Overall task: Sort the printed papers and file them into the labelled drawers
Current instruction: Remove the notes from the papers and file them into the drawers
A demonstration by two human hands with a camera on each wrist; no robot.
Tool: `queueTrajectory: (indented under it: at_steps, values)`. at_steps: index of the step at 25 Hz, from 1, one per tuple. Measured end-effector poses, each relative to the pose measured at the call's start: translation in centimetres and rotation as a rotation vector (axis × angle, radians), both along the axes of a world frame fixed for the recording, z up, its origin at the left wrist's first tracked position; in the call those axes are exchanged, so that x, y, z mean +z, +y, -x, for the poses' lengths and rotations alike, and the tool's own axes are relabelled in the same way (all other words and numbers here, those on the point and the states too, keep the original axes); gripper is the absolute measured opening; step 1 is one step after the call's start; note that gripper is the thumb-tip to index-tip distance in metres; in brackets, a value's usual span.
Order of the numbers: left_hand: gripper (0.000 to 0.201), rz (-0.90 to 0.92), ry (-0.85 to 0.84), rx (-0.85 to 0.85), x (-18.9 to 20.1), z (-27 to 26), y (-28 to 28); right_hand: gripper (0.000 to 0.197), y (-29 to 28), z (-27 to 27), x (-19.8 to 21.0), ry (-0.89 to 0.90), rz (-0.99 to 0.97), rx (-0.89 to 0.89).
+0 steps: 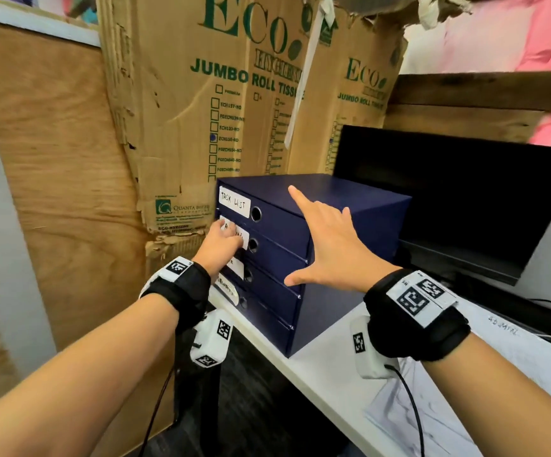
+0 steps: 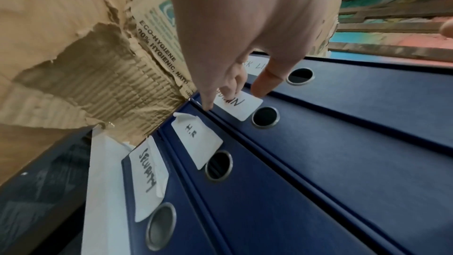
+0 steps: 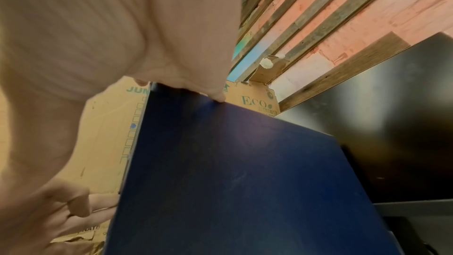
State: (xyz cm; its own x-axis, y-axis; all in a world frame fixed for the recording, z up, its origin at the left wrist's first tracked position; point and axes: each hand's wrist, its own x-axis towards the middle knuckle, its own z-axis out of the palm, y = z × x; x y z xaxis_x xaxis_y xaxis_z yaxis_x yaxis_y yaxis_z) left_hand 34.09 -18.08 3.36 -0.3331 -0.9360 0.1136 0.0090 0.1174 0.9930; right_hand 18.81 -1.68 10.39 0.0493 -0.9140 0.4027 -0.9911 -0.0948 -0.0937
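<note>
Though touching, fingers (image 2: 259,86) on drawer (image 2: 343,133).

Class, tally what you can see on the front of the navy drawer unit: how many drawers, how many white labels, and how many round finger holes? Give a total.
Drawers: 4
White labels: 4
Round finger holes: 4
Total: 12
</note>
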Motion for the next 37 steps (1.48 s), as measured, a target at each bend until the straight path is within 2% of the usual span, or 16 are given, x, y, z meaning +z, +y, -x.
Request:
queueTrajectory:
  at_steps: [2, 4, 5, 7, 9, 10, 12, 14, 17, 20, 24, 26, 29, 31, 35, 37]
  values:
    - [0.072, -0.021, 0.02, -0.022, -0.5, -0.4, -1.3, 0.138, -0.3, -0.2, -0.2, 0.017, -0.009, 0.005]
    - [0.081, 0.009, -0.031, -0.073, -0.9, -1.0, -2.2, 0.134, -0.3, -0.2, -0.2, 0.013, -0.006, 0.015]
    - [0.083, 0.091, -0.094, -0.058, -0.8, -0.9, -1.7, 0.129, -0.1, -0.1, -0.2, -0.012, 0.001, 0.031]
    - [0.07, 0.343, -0.155, 0.175, 0.7, 0.5, 1.4, 0.111, 0.9, 0.5, -0.7, -0.12, 0.044, 0.082]
    - [0.058, 0.597, -0.043, 0.321, 2.9, 2.6, 6.7, 0.085, 2.6, 2.1, -1.6, -0.232, 0.141, 0.09]
    - [0.057, 0.736, 0.009, 0.307, 4.0, 3.5, 9.4, 0.074, 3.6, 3.5, -2.3, -0.268, 0.203, 0.052]
    - [0.057, 1.019, 0.041, 0.164, 4.7, 5.3, 13.1, 0.058, 5.8, 6.8, -3.4, -0.283, 0.348, -0.092]
    - [0.056, 1.165, 0.041, -0.011, 4.9, 7.9, 16.0, 0.05, 9.0, 10.5, -4.0, -0.25, 0.459, -0.244]
    - [0.056, 1.162, 0.065, -0.164, 4.3, 12.0, 18.7, 0.042, 13.0, 14.2, -4.1, -0.204, 0.506, -0.39]
    - [0.051, 1.047, -0.004, -0.273, 2.1, 17.4, 18.9, 0.037, 16.1, 17.4, -4.2, -0.147, 0.523, -0.49]
    - [0.041, 1.023, -0.214, -0.352, -0.5, 24.2, 17.9, 0.033, 18.0, 21.1, -4.7, -0.111, 0.565, -0.579]
    - [0.039, 1.075, -0.335, -0.369, -1.9, 26.7, 17.1, 0.032, 17.8, 22.6, -4.9, -0.09, 0.586, -0.607]
    - [0.039, 1.067, -0.42, -0.377, -4.2, 29.5, 15.8, 0.032, 16.0, 23.9, -6.5, -0.084, 0.55, -0.646]
    - [0.04, 1.004, -0.495, -0.36, -6.0, 30.9, 15.3, 0.034, 14.8, 24.5, -9.0, -0.079, 0.451, -0.68]
    - [0.038, 0.881, -0.577, -0.456, -9.0, 32.4, 15.3, 0.052, 13.7, 24.5, -14.3, -0.24, -0.097, -0.751]
    - [0.037, 0.851, -0.611, -0.486, -9.5, 32.8, 15.2, 0.056, 13.6, 24.7, -15.2, -0.279, -0.21, -0.768]
